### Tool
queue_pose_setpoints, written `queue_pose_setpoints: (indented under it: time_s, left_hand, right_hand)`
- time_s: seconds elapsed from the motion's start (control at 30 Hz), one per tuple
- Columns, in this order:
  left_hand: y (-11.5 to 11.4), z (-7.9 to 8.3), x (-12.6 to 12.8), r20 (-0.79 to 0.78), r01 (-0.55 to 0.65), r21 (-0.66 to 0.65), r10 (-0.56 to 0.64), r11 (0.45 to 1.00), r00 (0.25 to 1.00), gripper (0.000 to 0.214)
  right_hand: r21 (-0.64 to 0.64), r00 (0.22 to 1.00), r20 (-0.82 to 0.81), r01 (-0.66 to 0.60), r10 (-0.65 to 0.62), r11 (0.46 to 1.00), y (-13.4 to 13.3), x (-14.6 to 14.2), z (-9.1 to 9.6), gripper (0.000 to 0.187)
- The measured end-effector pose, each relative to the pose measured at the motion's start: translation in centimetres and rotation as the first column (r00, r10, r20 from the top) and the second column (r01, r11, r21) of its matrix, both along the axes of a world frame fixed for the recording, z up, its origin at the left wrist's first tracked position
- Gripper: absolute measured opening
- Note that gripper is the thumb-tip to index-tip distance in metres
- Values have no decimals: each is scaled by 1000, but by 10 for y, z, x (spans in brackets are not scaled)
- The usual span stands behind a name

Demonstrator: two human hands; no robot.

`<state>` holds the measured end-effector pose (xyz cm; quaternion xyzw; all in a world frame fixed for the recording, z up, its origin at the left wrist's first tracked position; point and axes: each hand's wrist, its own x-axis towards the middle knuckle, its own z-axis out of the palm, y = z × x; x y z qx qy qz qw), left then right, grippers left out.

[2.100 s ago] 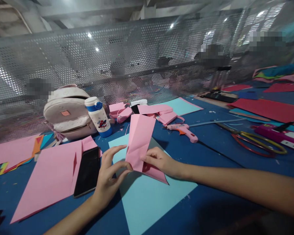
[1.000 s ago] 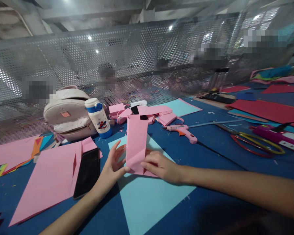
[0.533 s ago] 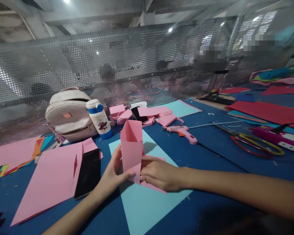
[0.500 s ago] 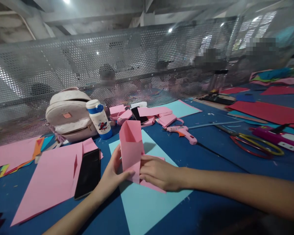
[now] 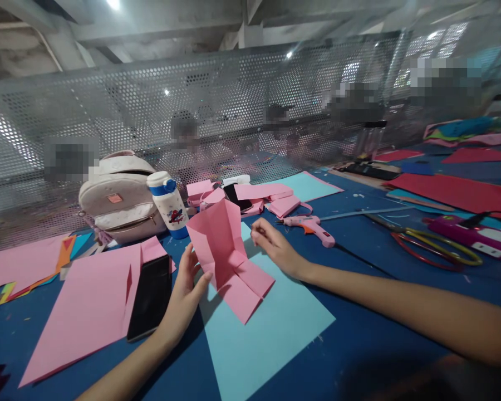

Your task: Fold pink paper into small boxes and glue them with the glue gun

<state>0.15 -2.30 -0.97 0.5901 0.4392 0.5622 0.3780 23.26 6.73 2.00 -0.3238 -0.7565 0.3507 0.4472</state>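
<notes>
A creased sheet of pink paper (image 5: 225, 245) stands partly folded like an opened box, its lower flaps spread over a light blue sheet (image 5: 271, 340). My left hand (image 5: 187, 289) grips its left edge, thumb in front and some fingers hidden behind. To the right of the paper, my right hand (image 5: 278, 248) hovers apart from it with fingers curled in and nothing visible in them. A pink glue gun (image 5: 313, 227) with an orange trigger lies just beyond that hand.
A black phone (image 5: 150, 298) lies beside a large pink sheet (image 5: 83, 303) on the left. Behind stand a pale backpack (image 5: 121, 200) and a white-and-blue bottle (image 5: 167, 203). Small pink paper pieces (image 5: 286, 206) lie ahead. Scissors (image 5: 434, 248) rest at right; a perforated metal screen (image 5: 234, 100) rises behind.
The pink paper has opened out from a closed upright box shape, its flaps now spread. My right hand has let go and moved up and right; the left still holds on.
</notes>
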Motion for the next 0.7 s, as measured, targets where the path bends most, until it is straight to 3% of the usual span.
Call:
queue_pose_setpoints:
  time_s: [0.07,0.2,0.47,0.7]
  left_hand:
    - [1,-1,2,-39,27,-19,-28,999,999,68]
    - [4,-2,3,-42,48,-58,-50,997,998,65]
    - [4,-4,1,-107,6,-77,-14,997,994,60]
    - [4,-8,-2,-189,-40,-45,30,998,982,55]
  right_hand:
    - [-13,992,115,-40,41,999,0,-1,-6,14]
    - [-4,945,316,-84,81,996,-4,-3,-11,21]
    - [-6,944,202,-264,260,965,-9,-4,-6,25]
    - [41,945,214,-262,248,964,-11,-4,-5,22]
